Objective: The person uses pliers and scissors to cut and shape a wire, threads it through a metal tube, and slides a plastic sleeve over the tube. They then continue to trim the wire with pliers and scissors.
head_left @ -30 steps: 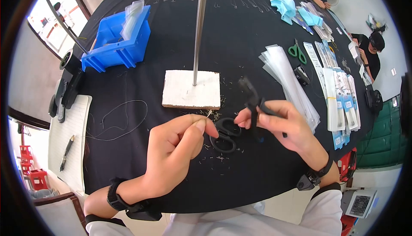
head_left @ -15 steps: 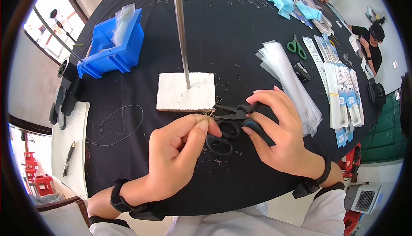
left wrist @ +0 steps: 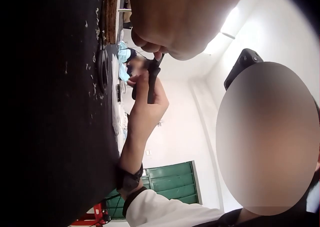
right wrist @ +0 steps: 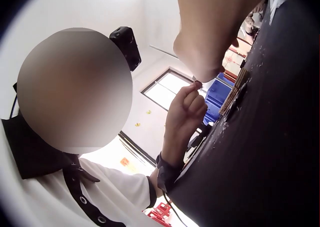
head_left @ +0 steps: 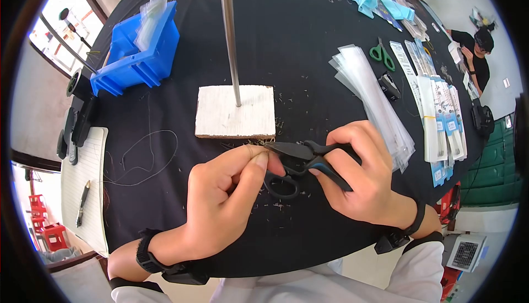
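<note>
In the head view the left hand (head_left: 223,201) pinches something tiny, mostly hidden, between thumb and forefinger. The right hand (head_left: 361,176) grips dark pliers (head_left: 297,151) by their handles, and the jaws reach the left fingertips. Black scissors (head_left: 282,187) lie on the black cloth just below the pliers, partly covered. The left wrist view shows the right hand (left wrist: 147,101) around the tool's handles; in the right wrist view the left hand (right wrist: 185,109) has curled fingers, its thumb and forefinger tips together.
A white block (head_left: 220,118) with a metal rod stands beyond the hands. On the left are a blue bin (head_left: 146,63), a notebook (head_left: 80,192) with a pen, and looped thread. Clear sleeves (head_left: 369,99), green scissors (head_left: 382,55) and packets (head_left: 441,121) lie right.
The right hand has turned the pliers from upright to pointing left and brought their jaws to the left fingertips. The left hand keeps its pinch, nearly in place.
</note>
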Motion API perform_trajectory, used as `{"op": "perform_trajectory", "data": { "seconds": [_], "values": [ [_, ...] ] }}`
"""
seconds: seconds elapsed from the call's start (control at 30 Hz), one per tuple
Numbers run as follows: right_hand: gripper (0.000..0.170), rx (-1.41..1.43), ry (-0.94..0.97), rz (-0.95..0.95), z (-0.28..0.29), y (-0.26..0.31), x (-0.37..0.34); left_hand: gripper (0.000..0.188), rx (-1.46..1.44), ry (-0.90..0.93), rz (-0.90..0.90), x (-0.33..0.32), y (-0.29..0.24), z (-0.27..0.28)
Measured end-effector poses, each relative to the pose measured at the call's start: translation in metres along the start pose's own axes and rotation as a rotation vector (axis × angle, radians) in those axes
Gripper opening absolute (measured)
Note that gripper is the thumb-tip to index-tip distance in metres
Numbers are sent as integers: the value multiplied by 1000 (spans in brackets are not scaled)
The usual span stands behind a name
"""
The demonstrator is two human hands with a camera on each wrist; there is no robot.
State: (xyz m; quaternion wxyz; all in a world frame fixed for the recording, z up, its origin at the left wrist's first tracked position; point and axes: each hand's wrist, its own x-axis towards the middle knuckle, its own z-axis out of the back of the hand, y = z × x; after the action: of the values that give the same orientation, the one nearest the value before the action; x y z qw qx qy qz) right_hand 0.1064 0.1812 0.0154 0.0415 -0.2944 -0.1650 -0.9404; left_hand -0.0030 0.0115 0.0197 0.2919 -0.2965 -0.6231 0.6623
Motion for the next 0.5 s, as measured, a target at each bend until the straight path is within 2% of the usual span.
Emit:
{"op": "perform_trajectory", "data": {
  "seconds": [0.5],
  "values": [
    [25,94,20,-7,-3,-7,-5,20,31,52,6,-3,-4,1]
  ]
}}
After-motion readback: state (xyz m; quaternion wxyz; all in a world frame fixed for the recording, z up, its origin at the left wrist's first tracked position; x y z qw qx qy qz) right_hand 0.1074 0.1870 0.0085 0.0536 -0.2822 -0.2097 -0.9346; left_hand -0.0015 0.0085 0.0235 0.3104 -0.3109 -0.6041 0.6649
